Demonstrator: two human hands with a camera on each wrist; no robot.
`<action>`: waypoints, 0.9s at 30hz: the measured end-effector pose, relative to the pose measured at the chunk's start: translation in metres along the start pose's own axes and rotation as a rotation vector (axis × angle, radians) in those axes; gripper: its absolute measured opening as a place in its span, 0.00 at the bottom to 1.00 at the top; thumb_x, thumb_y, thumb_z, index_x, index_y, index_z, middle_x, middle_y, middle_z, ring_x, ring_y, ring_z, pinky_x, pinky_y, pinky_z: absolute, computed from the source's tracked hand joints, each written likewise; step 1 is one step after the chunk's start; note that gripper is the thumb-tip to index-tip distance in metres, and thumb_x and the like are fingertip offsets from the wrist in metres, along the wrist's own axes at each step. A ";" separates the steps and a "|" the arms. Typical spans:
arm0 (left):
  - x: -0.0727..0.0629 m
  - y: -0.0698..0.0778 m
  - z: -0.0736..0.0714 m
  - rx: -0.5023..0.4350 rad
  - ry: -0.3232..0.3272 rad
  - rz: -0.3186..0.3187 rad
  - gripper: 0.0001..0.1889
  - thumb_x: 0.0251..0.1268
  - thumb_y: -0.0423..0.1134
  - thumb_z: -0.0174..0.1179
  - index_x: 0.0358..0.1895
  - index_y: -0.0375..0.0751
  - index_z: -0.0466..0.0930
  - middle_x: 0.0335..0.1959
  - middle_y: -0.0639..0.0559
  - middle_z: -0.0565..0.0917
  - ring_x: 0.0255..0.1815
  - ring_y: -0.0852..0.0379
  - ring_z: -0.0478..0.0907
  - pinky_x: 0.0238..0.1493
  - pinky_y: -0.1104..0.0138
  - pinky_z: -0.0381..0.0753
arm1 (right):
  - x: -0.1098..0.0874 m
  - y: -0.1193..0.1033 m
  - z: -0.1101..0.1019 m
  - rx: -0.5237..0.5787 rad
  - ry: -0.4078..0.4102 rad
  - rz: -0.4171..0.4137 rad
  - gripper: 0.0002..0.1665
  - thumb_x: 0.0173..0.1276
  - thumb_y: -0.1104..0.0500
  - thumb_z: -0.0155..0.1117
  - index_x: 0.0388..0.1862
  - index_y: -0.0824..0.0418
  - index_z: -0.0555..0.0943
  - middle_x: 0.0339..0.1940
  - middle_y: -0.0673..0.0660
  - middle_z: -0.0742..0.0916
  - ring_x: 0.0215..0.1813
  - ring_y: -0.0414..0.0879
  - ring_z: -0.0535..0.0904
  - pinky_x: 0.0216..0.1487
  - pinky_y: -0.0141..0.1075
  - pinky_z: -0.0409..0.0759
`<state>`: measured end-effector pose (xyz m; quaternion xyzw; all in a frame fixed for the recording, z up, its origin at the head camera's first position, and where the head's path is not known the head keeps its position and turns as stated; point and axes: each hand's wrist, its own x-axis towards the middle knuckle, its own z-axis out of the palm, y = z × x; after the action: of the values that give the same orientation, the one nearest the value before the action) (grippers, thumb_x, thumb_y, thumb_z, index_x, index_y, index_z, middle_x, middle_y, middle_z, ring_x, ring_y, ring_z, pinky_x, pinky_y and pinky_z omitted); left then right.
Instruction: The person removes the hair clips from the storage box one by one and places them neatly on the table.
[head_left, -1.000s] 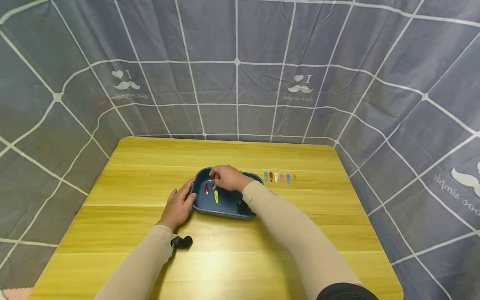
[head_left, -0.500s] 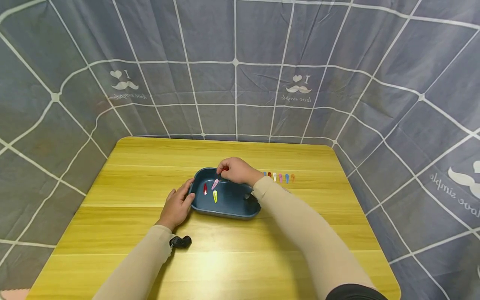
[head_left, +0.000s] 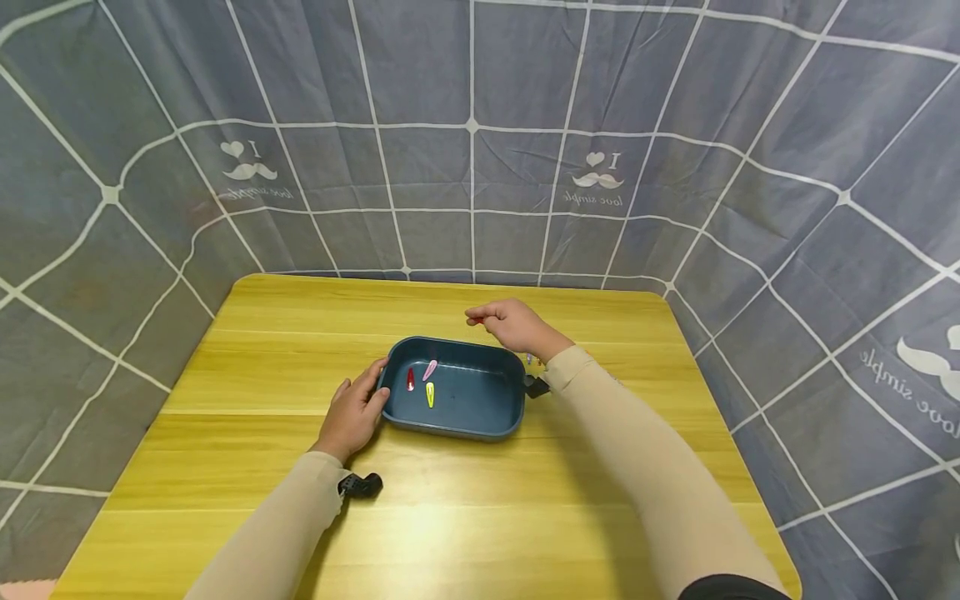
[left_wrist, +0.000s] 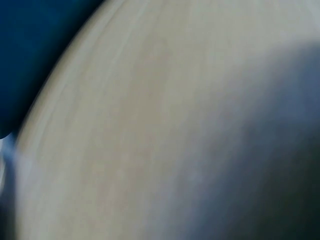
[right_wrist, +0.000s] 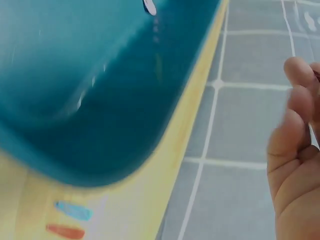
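In the head view a dark blue rectangular tray (head_left: 472, 396) sits mid-table. Inside, toward its left end, lie a red snap hair clip (head_left: 410, 379), a pink hair clip (head_left: 430, 370) and a yellow hair clip (head_left: 431, 395). My left hand (head_left: 351, 417) rests against the tray's left side, its thumb at the rim and fingers extended along the edge. Above the table, behind the tray's far right corner, my right hand (head_left: 517, 327) pinches another red hair clip (head_left: 480, 320), mostly hidden by the fingers. The left wrist view is blurred, showing wood and part of the tray (left_wrist: 40, 45).
Right of the tray, a blue hair clip (right_wrist: 73, 211) and a red hair clip (right_wrist: 65, 231) lie on the wooden table (head_left: 300, 333); my right arm mostly hides this area in the head view. A grey grid-patterned curtain (head_left: 420, 167) surrounds the table's far side and flanks.
My right hand has lifted a red hair clip from the tray and carried it right, past the far rim. The left hand stays at the tray's left side.
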<state>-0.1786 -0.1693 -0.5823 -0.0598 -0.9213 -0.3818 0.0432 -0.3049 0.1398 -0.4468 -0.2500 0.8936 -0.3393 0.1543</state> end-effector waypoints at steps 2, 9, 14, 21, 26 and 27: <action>0.000 0.000 0.000 -0.001 -0.003 -0.003 0.29 0.85 0.45 0.46 0.84 0.52 0.59 0.82 0.41 0.67 0.82 0.38 0.65 0.86 0.38 0.42 | -0.004 0.007 -0.007 -0.005 0.016 0.010 0.25 0.87 0.57 0.46 0.74 0.56 0.79 0.65 0.54 0.88 0.60 0.58 0.85 0.39 0.38 0.73; -0.001 0.000 0.001 0.004 0.002 0.006 0.29 0.86 0.46 0.46 0.84 0.51 0.60 0.82 0.40 0.67 0.82 0.37 0.65 0.85 0.36 0.43 | -0.017 0.035 -0.030 0.105 0.106 0.099 0.23 0.85 0.57 0.53 0.74 0.55 0.78 0.67 0.58 0.86 0.64 0.56 0.84 0.59 0.48 0.85; -0.001 0.002 0.000 0.008 0.005 0.008 0.28 0.86 0.46 0.46 0.84 0.51 0.60 0.82 0.40 0.67 0.81 0.37 0.66 0.85 0.36 0.44 | -0.027 0.058 -0.046 0.159 0.189 0.146 0.23 0.82 0.61 0.57 0.73 0.60 0.77 0.60 0.63 0.86 0.60 0.58 0.86 0.62 0.54 0.86; 0.000 0.001 0.000 0.008 0.000 0.005 0.28 0.86 0.46 0.45 0.84 0.52 0.59 0.82 0.40 0.67 0.82 0.37 0.66 0.85 0.37 0.44 | -0.045 0.091 -0.062 0.148 0.239 0.219 0.24 0.82 0.61 0.58 0.73 0.65 0.74 0.57 0.64 0.85 0.63 0.60 0.83 0.63 0.53 0.84; 0.000 0.000 -0.002 0.005 0.001 0.004 0.28 0.86 0.46 0.46 0.84 0.52 0.59 0.82 0.40 0.67 0.81 0.37 0.66 0.86 0.37 0.43 | -0.053 0.113 -0.066 0.148 0.249 0.270 0.25 0.81 0.62 0.59 0.73 0.66 0.73 0.54 0.65 0.84 0.59 0.65 0.82 0.60 0.57 0.84; 0.000 0.000 -0.002 0.006 0.002 0.003 0.28 0.86 0.46 0.46 0.84 0.52 0.59 0.82 0.40 0.67 0.81 0.37 0.66 0.86 0.37 0.43 | -0.055 0.116 -0.066 0.153 0.251 0.278 0.25 0.81 0.62 0.59 0.73 0.67 0.73 0.54 0.65 0.84 0.60 0.66 0.82 0.60 0.57 0.84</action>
<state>-0.1786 -0.1711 -0.5810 -0.0604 -0.9223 -0.3792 0.0448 -0.3290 0.2803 -0.4725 -0.0674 0.9034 -0.4100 0.1058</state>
